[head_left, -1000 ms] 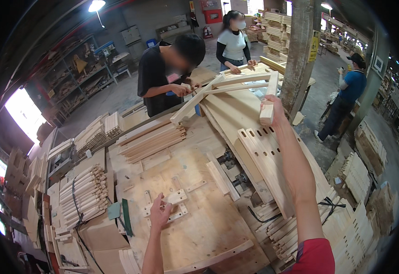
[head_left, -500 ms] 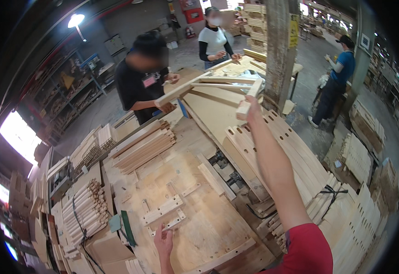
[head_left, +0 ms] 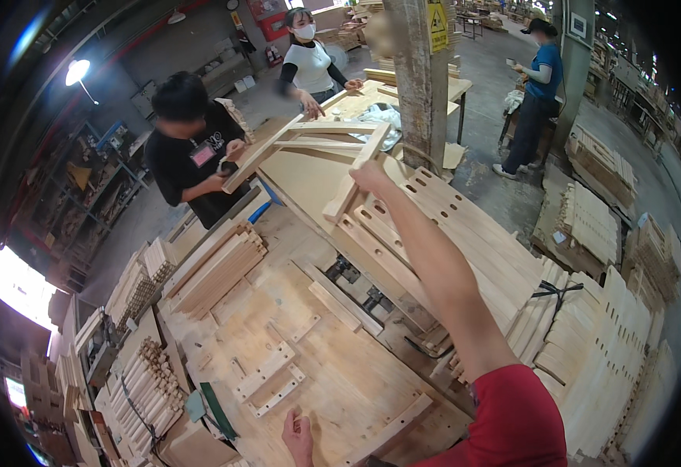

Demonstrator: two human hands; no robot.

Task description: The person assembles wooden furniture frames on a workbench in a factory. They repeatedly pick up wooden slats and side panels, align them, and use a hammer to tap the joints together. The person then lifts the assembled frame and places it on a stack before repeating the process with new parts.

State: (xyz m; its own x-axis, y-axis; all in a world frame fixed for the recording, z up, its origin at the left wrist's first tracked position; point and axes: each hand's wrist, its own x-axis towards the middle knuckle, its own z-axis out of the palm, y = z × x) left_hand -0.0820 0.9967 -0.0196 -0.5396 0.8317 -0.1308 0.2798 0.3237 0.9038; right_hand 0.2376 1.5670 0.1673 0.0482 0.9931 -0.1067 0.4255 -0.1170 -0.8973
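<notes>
My right arm reaches forward, and my right hand point(head_left: 367, 177) is closed around the near bar of a pale wooden frame point(head_left: 346, 196). The frame has two long outer bars with narrower rails between them. It lies slanted over a cream board point(head_left: 301, 179) and the edge of a stack of slotted wooden panels point(head_left: 465, 222). My left hand point(head_left: 297, 436) hovers low over the plywood bench top point(head_left: 348, 370), its fingers curled in and nothing visible in them. Just beyond it sits a wooden jig of drilled blocks point(head_left: 266, 371) fixed to the bench.
A person in black point(head_left: 192, 148) stands at the frame's far left end, hands near it. Another in white point(head_left: 309, 66) stands behind the far table. A concrete pillar point(head_left: 422, 86) rises beyond the frame. Wooden strips point(head_left: 219, 268) and bundled dowels point(head_left: 142, 389) lie left.
My right hand, still gripping the bar, has come left and slightly nearer with the frame. My left hand has drawn back from the jig, its fingers curling in. The view has turned rightward.
</notes>
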